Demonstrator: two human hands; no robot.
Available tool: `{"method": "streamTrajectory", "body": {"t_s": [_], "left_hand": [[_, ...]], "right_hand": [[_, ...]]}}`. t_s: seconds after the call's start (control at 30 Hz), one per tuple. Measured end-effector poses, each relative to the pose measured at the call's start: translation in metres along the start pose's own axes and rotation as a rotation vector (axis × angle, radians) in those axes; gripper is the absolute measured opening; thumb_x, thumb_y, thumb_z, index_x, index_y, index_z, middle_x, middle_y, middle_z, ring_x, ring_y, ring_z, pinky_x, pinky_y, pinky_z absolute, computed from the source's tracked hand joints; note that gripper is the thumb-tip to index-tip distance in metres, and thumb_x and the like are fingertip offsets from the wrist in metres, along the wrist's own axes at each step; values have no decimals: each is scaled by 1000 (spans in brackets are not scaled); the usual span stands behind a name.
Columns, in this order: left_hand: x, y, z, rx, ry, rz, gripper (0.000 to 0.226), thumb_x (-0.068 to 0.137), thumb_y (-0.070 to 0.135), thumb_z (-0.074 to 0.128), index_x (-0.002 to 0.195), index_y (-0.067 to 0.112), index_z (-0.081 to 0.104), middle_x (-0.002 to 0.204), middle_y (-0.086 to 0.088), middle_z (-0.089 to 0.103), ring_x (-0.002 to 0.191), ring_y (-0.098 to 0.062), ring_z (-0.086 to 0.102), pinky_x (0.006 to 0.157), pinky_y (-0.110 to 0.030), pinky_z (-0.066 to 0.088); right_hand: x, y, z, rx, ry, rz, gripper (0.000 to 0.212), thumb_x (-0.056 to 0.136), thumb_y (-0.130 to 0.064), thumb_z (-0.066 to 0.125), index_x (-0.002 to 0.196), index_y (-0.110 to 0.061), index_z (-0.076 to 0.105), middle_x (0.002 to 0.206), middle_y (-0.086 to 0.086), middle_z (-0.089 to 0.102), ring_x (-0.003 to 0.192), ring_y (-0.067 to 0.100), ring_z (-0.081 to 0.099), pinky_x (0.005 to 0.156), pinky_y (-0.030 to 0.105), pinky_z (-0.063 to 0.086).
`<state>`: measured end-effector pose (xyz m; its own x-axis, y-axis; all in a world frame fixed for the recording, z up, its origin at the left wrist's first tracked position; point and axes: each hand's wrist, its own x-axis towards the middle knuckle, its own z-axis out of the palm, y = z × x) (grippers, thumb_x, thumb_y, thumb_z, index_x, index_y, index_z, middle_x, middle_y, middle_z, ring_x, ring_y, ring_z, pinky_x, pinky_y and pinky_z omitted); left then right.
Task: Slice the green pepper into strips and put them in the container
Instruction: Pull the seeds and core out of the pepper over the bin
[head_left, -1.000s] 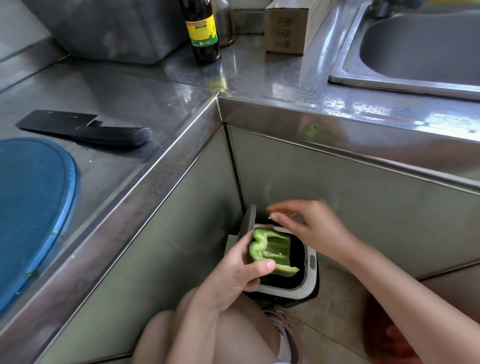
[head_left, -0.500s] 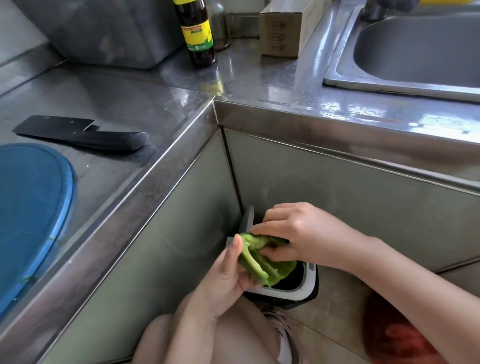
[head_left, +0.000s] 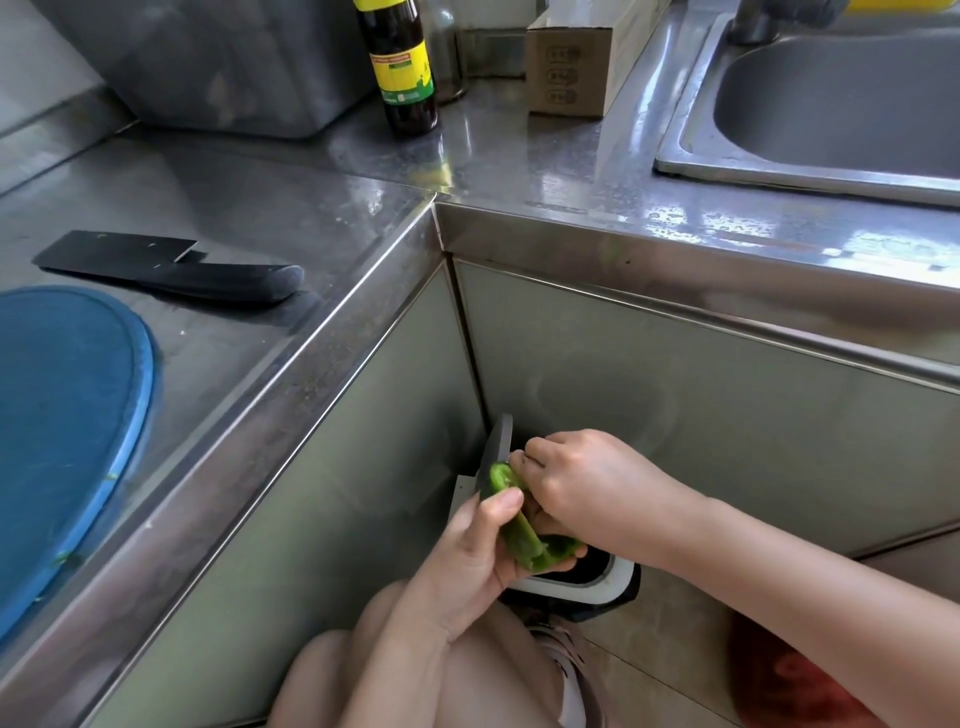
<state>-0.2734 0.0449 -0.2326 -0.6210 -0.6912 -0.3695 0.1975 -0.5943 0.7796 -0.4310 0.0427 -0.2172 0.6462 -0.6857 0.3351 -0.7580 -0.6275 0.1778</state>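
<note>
- While a bare knee (head_left: 395, 670) fills the bottom of the view, the left hand (head_left: 467, 561) grips a piece of green pepper (head_left: 519, 530) low down in front of the cabinet, thumb pressed on its upper edge and the other fingers curled under it.
- Just right of it, the right hand (head_left: 576, 483) meets the same pepper piece from the other side; its fingers are bunched together and tucked into the hollow of the piece, pinching at something there that is too hidden to make out.
- Directly below both hands stands a small bin (head_left: 597, 582) on the floor, with a white rim, a dark inside and its grey lid (head_left: 498, 447) tipped up against the cabinet corner; the pepper is held above its opening, not resting in it.
- Up on the steel counter (head_left: 291, 208) to the left lies a blue cutting board (head_left: 67, 415), bare but for a few green specks near its edge.
- Just beyond the board a black knife (head_left: 171, 265) lies flat, handle pointing right, apart from the board.
- Farther back a dark bottle (head_left: 402, 67) with a yellow and green label stands upright, with a cardboard box (head_left: 571, 67) to its right.
- At far right a steel sink (head_left: 831, 104) is set into the counter.
</note>
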Motion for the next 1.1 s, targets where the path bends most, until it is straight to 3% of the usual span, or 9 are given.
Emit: {"method": "streamTrajectory", "body": {"t_s": [0.1,0.27,0.4,0.5,0.63,0.73,0.87,1.1], "left_hand": [[1,-1,0,48,-6,21,62,68,38,63,117,2,55,97,-16,70,86,-32,69,70,-35,56],[0,-5,-1,123,-17,44,57,71,36,64,119,7,54,101,-16,69,91,-31,68,73,-35,55],[3,-10,-3,379,55,131,54,70,32,72,120,22,52,107,-8,64,98,-22,65,85,-39,54],[4,-11,2,674,112,220,57,68,27,80,116,39,51,109,10,62,104,-4,59,88,-20,46],[6,-14,4,881,196,333,73,63,22,85,123,41,47,121,19,55,116,2,50,97,-15,40],[6,-14,5,905,213,381,76,63,20,85,124,41,46,125,21,53,121,2,47,100,-15,38],[6,-14,6,921,231,416,75,63,17,85,124,39,47,124,20,54,120,1,48,98,-15,39],[6,-13,8,709,201,310,78,59,13,89,124,34,50,108,21,64,102,-2,62,86,-18,49]], "right_hand": [[-2,-2,4,-30,-12,-12,16,64,-30,78,64,-18,69,58,-8,54,48,8,47,43,21,42],[-6,-5,0,-44,17,60,15,67,-31,74,65,-16,71,60,-9,55,51,7,49,48,19,43],[-18,-3,5,328,110,246,30,78,-28,53,97,-10,66,79,-1,61,67,15,59,56,26,51],[-33,2,12,501,151,332,36,71,-21,69,102,-18,51,98,-4,56,84,14,58,64,30,52],[-41,10,13,544,180,344,53,65,-19,85,101,-17,45,103,-7,45,87,8,49,71,19,44],[-39,12,11,497,224,320,46,72,-22,79,100,-15,44,104,-3,44,84,11,48,70,16,41],[-39,10,11,440,274,229,24,87,-28,59,102,-14,48,103,-2,44,80,12,50,66,16,41],[-39,5,14,361,322,247,26,84,-15,53,109,-11,52,101,0,55,75,11,55,63,17,43]]}}
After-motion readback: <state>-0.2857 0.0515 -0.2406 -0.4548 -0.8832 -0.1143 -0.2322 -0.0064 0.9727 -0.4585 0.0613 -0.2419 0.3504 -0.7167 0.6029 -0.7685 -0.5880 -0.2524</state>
